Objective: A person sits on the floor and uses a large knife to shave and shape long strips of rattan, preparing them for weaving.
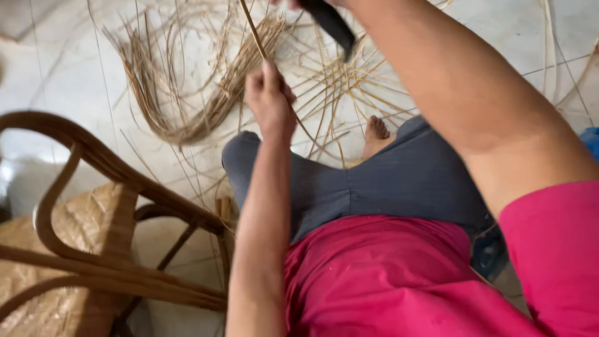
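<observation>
Rattan strip (253, 28) is the thing in hand, a thin tan splint running up and out of the top of frame. Head view only, looking down over the lap.

Left hand (269, 100) is closed in a fist around the strip, thumb side up, held out over the left knee. Right hand is mostly cut off at the top edge; the right forearm crosses the frame and a dark blade-like tool (331, 24) sticks down from where that hand would be. Its grip looks closed on the tool but can't really tell, fingers out of frame. Tool tip hangs near the strip, contact not clear.

Progress, as a judgement: early to middle. A woven base (346, 78) lies on the pale tiled floor (56, 75) past the knees, just a small crossed centre with long loose spokes fanning out, no sides raised. A curved bundle of loose strips (187, 93) lies left of it, unused, so plenty of material is left to work. The held strip looks apart from the base, not woven in yet.

Strip looks flat, narrow, stiff enough to stand straight from the fist, pale straw colour, lower end trailing down past the knee.

Around: bare foot (376, 131) beside the base, grey trousers, pink top. Bentwood rattan chair frame (93, 206) at lower left, standing on a woven mat
</observation>
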